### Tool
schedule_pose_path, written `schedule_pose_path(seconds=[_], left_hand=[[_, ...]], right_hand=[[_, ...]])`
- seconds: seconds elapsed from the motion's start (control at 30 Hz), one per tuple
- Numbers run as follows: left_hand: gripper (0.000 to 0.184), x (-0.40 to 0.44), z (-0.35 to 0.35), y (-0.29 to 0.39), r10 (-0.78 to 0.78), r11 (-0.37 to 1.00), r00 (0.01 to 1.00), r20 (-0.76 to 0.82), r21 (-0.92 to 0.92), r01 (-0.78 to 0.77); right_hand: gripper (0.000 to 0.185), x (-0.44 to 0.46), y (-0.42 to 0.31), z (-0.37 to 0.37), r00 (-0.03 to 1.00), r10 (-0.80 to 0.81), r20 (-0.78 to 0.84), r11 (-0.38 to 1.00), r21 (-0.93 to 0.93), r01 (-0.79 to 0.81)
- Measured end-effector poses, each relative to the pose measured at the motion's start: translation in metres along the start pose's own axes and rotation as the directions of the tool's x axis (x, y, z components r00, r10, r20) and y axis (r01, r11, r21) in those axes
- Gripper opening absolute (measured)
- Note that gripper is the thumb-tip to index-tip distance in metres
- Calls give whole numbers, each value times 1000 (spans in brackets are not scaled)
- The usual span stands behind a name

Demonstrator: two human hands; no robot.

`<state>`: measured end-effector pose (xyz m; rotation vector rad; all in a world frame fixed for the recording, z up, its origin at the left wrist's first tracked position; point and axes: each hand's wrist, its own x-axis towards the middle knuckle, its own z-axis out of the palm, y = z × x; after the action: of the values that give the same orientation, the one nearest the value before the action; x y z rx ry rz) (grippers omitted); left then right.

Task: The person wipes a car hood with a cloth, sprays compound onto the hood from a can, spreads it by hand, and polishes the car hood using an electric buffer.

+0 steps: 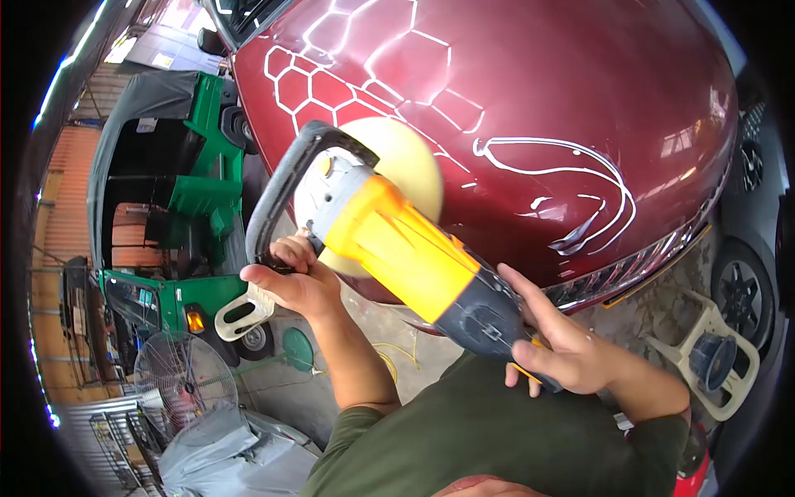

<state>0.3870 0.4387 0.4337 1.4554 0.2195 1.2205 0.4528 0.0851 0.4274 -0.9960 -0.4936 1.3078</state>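
Note:
A yellow and black power polisher [406,253] is held between both hands, its pale yellow round pad [410,166] at the side of a dark red car hood [530,91]. My left hand [294,277] is closed around the lower end of the polisher's black loop handle [281,186]. At the tool's black rear end, my right hand [563,344] grips the body, thumb and fingers on either side. Whether the pad touches the paint cannot be made out. Bright hexagonal light reflections show on the hood.
A green three-wheeler [203,199] stands at the left, with a large fan [186,381] below it. Grey sheeting [240,455] lies at the lower left. On the right are a cream chair [704,331] with a dark container [713,361] and another vehicle's wheel [739,286].

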Motion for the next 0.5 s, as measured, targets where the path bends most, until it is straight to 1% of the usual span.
schedule_pose_path(seconds=[0.07, 0.17, 0.2, 0.3, 0.33, 0.4, 0.5], left_hand=[[76, 12, 0, 1, -2, 1000, 999, -38, 3, 3], [74, 27, -2, 0, 27, 999, 999, 19, 28, -27], [74, 34, -3, -2, 27, 999, 999, 27, 17, -27], [73, 55, -6, -8, 33, 999, 999, 31, 6, -33], [73, 62, -6, -8, 37, 999, 999, 25, 18, -37], [73, 78, -6, -11, 42, 999, 999, 17, 28, -42], [76, 107, -13, -22, 22, 999, 999, 45, 34, -24]], right_hand=[[92, 12, -5, 0, 1000, -3, 4, 1000, -24, 3], [91, 37, -16, 5, 999, 40, -25, 997, -64, -41], [89, 47, -15, 8, 998, 51, -46, 997, -50, -54], [87, 66, -27, 13, 996, 35, -81, 998, -54, -39], [84, 74, -29, 13, 995, 73, -69, 995, -65, -77], [84, 92, -23, 20, 987, -55, -150, 987, -157, 31], [82, 117, -25, 24, 966, -148, -213, 974, -201, 104]])
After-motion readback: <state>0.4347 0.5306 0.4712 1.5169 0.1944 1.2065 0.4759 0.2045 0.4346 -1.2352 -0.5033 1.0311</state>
